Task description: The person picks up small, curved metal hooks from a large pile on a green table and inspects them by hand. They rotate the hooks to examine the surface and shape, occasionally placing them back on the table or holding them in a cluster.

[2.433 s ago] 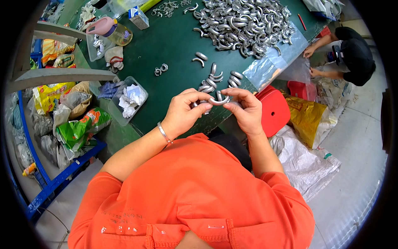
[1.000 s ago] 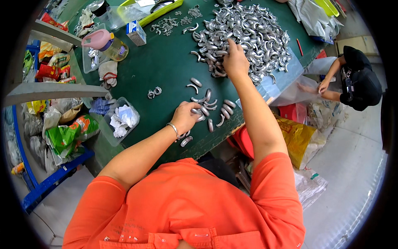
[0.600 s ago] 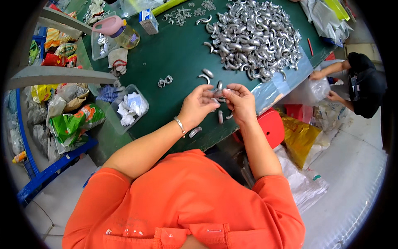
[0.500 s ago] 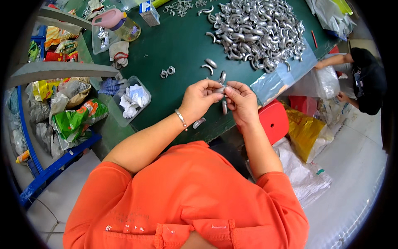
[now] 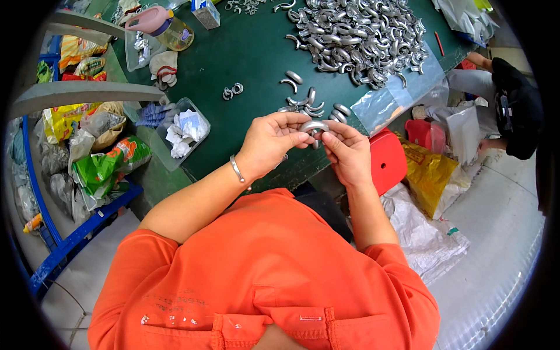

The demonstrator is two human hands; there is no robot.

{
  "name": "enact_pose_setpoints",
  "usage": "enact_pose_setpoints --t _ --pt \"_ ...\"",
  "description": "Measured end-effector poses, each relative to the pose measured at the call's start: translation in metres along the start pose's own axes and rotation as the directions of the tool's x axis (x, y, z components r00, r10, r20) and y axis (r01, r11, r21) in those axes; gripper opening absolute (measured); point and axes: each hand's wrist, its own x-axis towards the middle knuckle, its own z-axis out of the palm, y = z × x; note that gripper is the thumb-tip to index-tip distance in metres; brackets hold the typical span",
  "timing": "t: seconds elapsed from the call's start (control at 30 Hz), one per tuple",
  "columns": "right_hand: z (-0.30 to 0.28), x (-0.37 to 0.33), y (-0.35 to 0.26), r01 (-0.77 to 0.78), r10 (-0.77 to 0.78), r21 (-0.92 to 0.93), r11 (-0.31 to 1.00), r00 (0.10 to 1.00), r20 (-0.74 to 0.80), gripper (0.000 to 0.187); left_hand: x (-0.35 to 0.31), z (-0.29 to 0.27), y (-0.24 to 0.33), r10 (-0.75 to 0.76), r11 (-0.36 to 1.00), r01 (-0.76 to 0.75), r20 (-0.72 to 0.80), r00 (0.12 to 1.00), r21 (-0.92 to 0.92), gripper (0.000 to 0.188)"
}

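Between my two hands, over the near edge of the green table [image 5: 233, 119], is a curved silver metal piece [image 5: 314, 126], arched like a half ring. My left hand [image 5: 274, 137] pinches one end with thumb and fingers; a metal bangle circles that wrist. The other end is in the fingertips of my right hand [image 5: 349, 146]. Just beyond my fingers lie several loose curved pieces [image 5: 306, 104], partly hidden by my hands, and a pair [image 5: 340, 112] sits beside my right fingers. Farther off rests another pair [image 5: 291, 80].
A large heap of curved pieces [image 5: 361, 38] covers the far right, next to a plastic sheet [image 5: 396, 96]. At left are a tub [image 5: 204, 140] with white paper, a bottle [image 5: 175, 36] and a glove [image 5: 164, 65]. A red stool [image 5: 385, 163] stands at right; another person [image 5: 519, 111] works beyond.
The held piece now shows its full arch between my hands. More loose pieces show beyond my fingers. My view has shifted slightly, and the other person's arms have moved.
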Motion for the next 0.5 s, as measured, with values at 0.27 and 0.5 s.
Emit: enact_pose_setpoints --t 0.27,0.5 --pt "-0.0011 -0.0043 0.0 0.017 -0.017 -0.019 1.0 1.0 -0.011 0.025 -0.0027 0.0019 0.0035 -0.043 0.999 0.043 -0.003 0.999 0.018 0.028" --pt "-0.0009 -0.0039 0.0029 0.065 -0.066 0.085 0.994 0.998 0.01 0.024 -0.0017 -0.0007 -0.0018 0.009 0.999 -0.01 0.025 1.0 0.034 0.028"
